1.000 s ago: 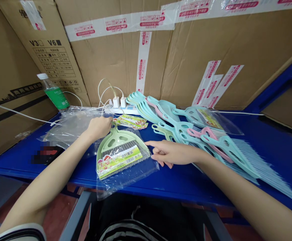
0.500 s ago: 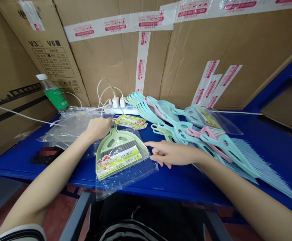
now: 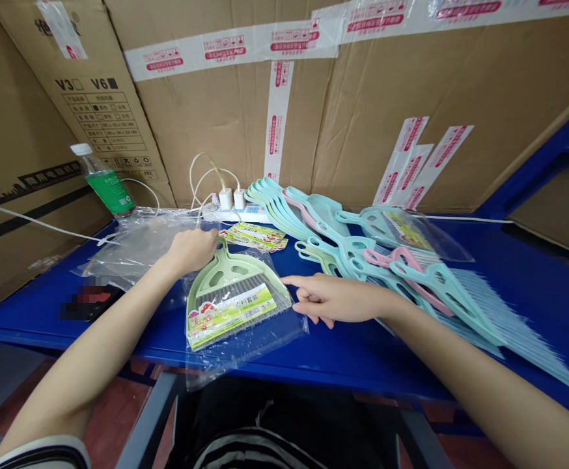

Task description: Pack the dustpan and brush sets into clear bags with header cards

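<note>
A light green dustpan point(image 3: 223, 266) lies flat in a clear plastic bag point(image 3: 255, 348), with a grey-bristled brush point(image 3: 216, 293) and a mushroom-printed label card point(image 3: 235, 312) on it. My left hand point(image 3: 194, 251) is closed at the dustpan's handle end; its fingertips are partly hidden. At the dustpan's right edge is my right hand point(image 3: 336, 298), its index finger stretched out to the rim and the other fingers loosely bent. It holds nothing. Loose printed cards point(image 3: 255, 236) lie just beyond the handle.
Stacked blue dustpans point(image 3: 323, 212) and several brushes point(image 3: 460, 293), one pink point(image 3: 411, 264), lie to the right. Empty plastic bags point(image 3: 138, 244), a bottle point(image 3: 103, 182) and a dark object point(image 3: 103, 303) are left. A power strip point(image 3: 250, 213) stands behind on the blue table point(image 3: 162, 332).
</note>
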Tool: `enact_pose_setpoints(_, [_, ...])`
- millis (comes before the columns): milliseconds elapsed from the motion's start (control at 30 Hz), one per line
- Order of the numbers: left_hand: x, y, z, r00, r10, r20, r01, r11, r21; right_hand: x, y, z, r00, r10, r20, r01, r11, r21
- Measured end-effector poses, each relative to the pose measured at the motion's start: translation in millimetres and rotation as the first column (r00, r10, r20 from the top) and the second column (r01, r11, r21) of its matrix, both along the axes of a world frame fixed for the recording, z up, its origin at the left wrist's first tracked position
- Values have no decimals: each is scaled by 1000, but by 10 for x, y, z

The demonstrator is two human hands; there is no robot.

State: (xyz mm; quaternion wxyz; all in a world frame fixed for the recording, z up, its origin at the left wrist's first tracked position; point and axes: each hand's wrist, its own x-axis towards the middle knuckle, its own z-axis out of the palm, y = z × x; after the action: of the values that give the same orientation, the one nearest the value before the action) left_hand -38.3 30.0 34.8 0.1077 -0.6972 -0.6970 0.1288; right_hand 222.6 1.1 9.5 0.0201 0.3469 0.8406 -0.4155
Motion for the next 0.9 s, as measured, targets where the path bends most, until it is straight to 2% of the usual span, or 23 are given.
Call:
enact_pose_setpoints(233, [-11, 2, 14, 1000, -23, 5, 23, 999, -49, 7, -1, 3, 1000, 6, -1, -6, 1000, -5])
enact_pose_setpoints(500, [-4, 3, 8, 1000, -28, 6, 29, 998, -49, 2, -4, -1, 1000, -1, 15, 1, 1000, -8])
enact_pose_setpoints(900, [6, -7, -5, 999, -34, -13, 33, 998, -52, 1, -30, 10, 999, 14, 39, -16, 998, 57])
